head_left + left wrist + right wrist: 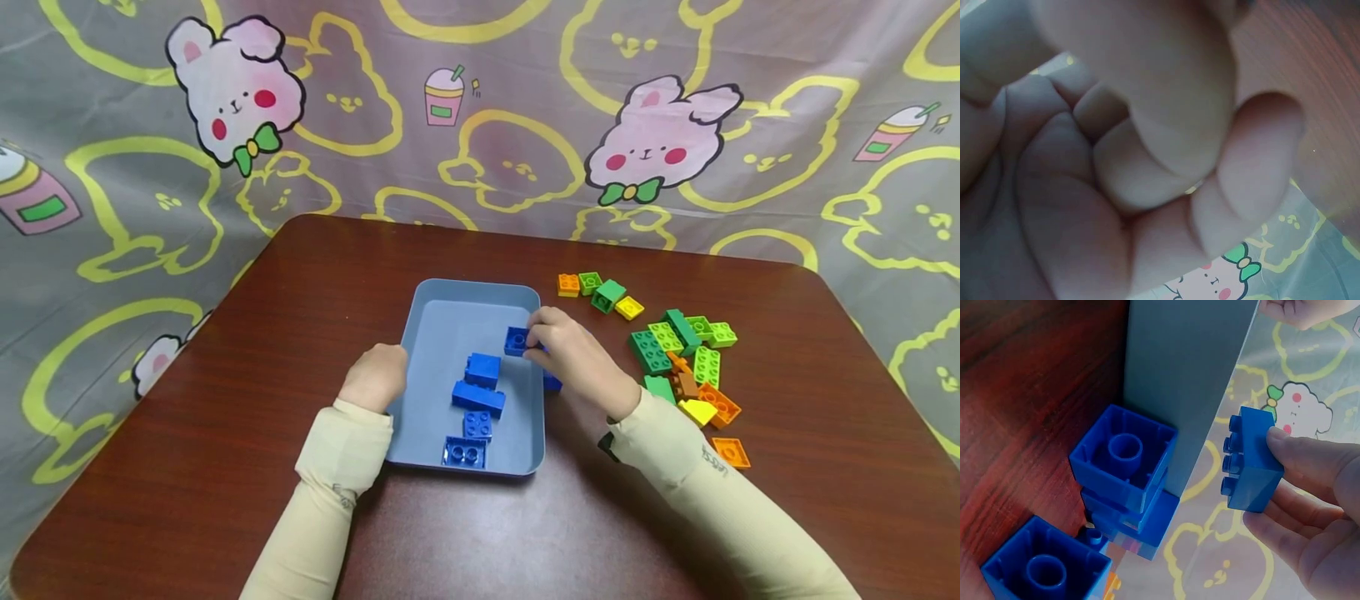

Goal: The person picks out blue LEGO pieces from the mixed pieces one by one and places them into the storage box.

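Observation:
My right hand (573,358) pinches a blue toy brick (1257,462) between thumb and fingers, above the right side of a grey-blue tray (471,292). The brick's studs point left in the right wrist view. My left hand (375,375) is at the tray's left rim with its fingers curled; nothing shows inside them in the left wrist view. Several blue bricks lie in the tray, among them a long one (478,399) and a hollow-side-up one (464,453). Outside its right wall are more blue bricks (1124,450), mostly hidden by my right hand in the head view.
Green, lime, yellow and orange bricks lie scattered on the table's right side, including a dark green brick (649,352) and an orange one (731,452). A smaller row with a yellow brick (629,307) lies farther back. A printed curtain (517,158) hangs behind the brown table (247,358).

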`<state>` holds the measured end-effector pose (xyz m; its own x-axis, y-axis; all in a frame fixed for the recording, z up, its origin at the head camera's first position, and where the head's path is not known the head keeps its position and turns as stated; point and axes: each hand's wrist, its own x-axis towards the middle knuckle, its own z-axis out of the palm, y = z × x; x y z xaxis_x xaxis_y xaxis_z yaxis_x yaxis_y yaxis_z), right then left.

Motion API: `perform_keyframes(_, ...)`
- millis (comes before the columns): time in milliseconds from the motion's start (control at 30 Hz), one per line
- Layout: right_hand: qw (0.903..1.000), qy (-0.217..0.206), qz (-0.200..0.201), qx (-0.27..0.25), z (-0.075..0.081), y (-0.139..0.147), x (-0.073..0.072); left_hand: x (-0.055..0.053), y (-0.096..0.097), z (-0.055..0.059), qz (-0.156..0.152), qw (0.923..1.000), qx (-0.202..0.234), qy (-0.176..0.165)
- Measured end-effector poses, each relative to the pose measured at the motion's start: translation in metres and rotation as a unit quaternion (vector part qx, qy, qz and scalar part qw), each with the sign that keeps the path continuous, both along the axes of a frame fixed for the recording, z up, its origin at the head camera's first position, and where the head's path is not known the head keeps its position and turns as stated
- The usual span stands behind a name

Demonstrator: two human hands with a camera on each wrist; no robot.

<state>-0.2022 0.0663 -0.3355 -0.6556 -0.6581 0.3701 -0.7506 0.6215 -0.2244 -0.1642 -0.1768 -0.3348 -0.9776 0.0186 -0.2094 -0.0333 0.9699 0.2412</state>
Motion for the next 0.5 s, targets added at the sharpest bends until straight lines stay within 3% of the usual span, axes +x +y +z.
perform_keyframes(500, 0.9993, 0.016, 0.012, 0.032, -0.008, -0.011, -0.008, 0.0, -0.001, -0.001, -0.009, 0.9999, -0.004, 0.011)
